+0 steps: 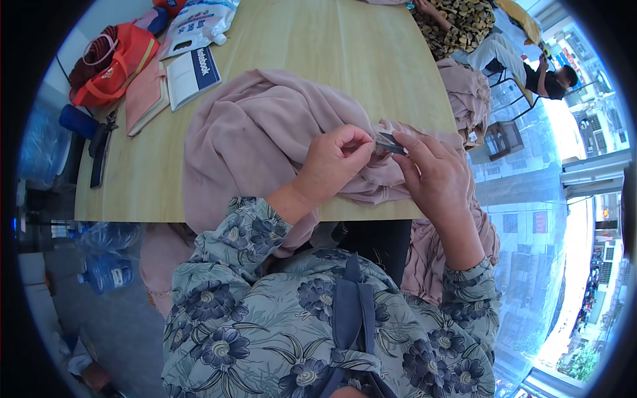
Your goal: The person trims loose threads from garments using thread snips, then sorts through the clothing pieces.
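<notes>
Small dark snips point(391, 143), blades only partly seen, sit pinched in the right hand point(434, 178), thumb and forefinger closed on them, tip pointing left toward the left hand's fingertips. Left hand point(334, 161) is just beside, fingers point(358, 140) curled and pressed together, pinching a fold of the dusty pink fabric point(265, 126) right at the snips' tip; snips and left fingertips nearly touching, exact contact can't be told. Fabric lies heaped across the middle and near edge of the wooden table point(345, 46), bunched under both hands, spilling over the near edge into the person's lap and down at the right side. More of the same pink cloth point(464, 89) is piled off the table's right edge. Sleeves are grey-green floral print point(245, 232). Far left corner of the table: red-orange bag point(116, 63), a pink notebook point(144, 93), a white and blue notebook point(192, 74) next to it, white plastic packet point(199, 23) at the far edge. Dark strap-like item point(101, 149) at the left edge. Water bottles point(106, 270) on the floor below the left near corner. Other seated people point(551, 76) beyond the far right corner, well apart.
</notes>
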The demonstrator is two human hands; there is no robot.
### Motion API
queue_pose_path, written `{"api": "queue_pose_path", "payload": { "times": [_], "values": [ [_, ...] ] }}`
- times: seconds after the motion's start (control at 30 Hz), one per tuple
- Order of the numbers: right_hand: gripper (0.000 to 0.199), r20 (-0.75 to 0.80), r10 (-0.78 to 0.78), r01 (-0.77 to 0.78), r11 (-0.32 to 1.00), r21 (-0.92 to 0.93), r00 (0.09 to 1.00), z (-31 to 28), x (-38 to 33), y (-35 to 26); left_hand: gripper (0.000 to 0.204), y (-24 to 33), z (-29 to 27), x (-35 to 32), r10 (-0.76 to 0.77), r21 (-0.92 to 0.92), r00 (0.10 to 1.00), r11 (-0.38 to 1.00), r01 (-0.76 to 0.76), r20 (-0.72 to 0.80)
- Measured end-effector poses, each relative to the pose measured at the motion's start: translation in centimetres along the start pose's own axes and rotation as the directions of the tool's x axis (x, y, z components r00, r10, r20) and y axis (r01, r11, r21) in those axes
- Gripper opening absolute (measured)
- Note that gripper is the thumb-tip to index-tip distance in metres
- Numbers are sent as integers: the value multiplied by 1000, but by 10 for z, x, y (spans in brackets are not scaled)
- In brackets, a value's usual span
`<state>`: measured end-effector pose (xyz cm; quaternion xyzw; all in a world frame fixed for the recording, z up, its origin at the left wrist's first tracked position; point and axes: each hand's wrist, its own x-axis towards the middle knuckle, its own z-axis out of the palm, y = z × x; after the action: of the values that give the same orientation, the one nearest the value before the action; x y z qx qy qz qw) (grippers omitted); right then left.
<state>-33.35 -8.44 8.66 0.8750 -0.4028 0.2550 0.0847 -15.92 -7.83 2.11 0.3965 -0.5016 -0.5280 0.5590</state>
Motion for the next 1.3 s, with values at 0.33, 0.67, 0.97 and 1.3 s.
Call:
{"api": "queue_pose_path", "payload": {
  "times": [0.33,0.67,0.97,1.3],
  "values": [
    [26,-21,-42,41,998,-53,999,9,0,-2,5,-17,1,-1,43,105,999,994,-43,7],
    [24,-40,-7,7,1000,4,999,19,-5,-1,4,-17,1,-1,103,158,995,982,-102,1],
    [23,-7,95,-94,992,88,995,17,-6,3,5,-16,-6,11,-66,-230,997,971,72,35],
    [28,2,-20,20,995,-96,1000,13,-2,3,7,-7,-7,18,-124,-189,986,971,144,111]
  ]
}}
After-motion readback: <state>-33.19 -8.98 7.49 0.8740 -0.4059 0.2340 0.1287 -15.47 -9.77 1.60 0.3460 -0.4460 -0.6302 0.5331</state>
